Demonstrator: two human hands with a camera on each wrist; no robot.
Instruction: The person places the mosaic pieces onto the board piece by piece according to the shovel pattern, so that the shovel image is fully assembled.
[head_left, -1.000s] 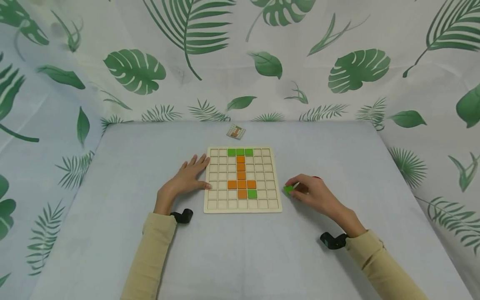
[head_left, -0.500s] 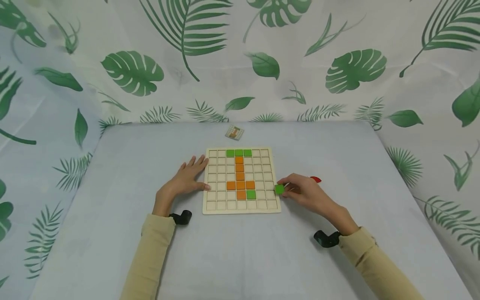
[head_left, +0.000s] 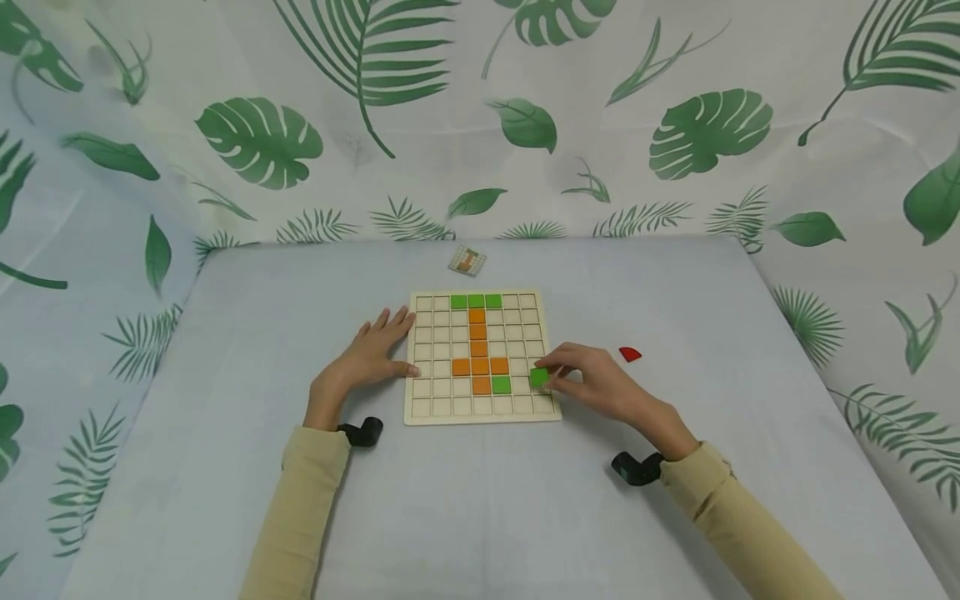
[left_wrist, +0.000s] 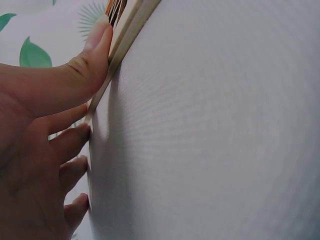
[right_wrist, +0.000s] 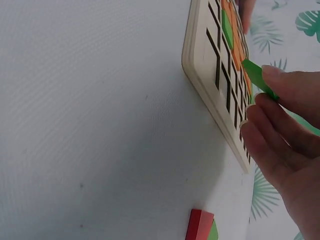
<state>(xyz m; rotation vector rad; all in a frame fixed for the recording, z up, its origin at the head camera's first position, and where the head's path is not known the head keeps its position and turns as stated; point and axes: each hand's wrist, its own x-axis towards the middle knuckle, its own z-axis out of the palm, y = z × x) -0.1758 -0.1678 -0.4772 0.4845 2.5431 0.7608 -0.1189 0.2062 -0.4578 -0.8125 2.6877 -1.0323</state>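
A cream wooden grid board (head_left: 442,407) lies mid-table, with green and orange square tiles set in several of its cells. My left hand (head_left: 369,352) rests at the board's left edge, fingers spread, the thumb (left_wrist: 92,55) touching the rim. Between thumb and fingers my right hand (head_left: 596,379) pinches a green square tile (head_left: 539,377) over the board's right columns. In the right wrist view that green tile (right_wrist: 259,77) is tilted and held above the cells. Among the set tiles, an orange column (head_left: 478,332) runs down the middle and a green row (head_left: 476,301) lines the top.
A small pattern card (head_left: 467,261) lies behind the board. Right of the board is a red quarter-round piece (head_left: 630,354); in the right wrist view a red block (right_wrist: 199,224) has a bit of green beside it. A leaf-print cloth (head_left: 420,133) hangs behind the table.
My right hand has moved left from beside the board to over its right columns, carrying the green tile. The red piece has come into fuller view. The left hand stays put.
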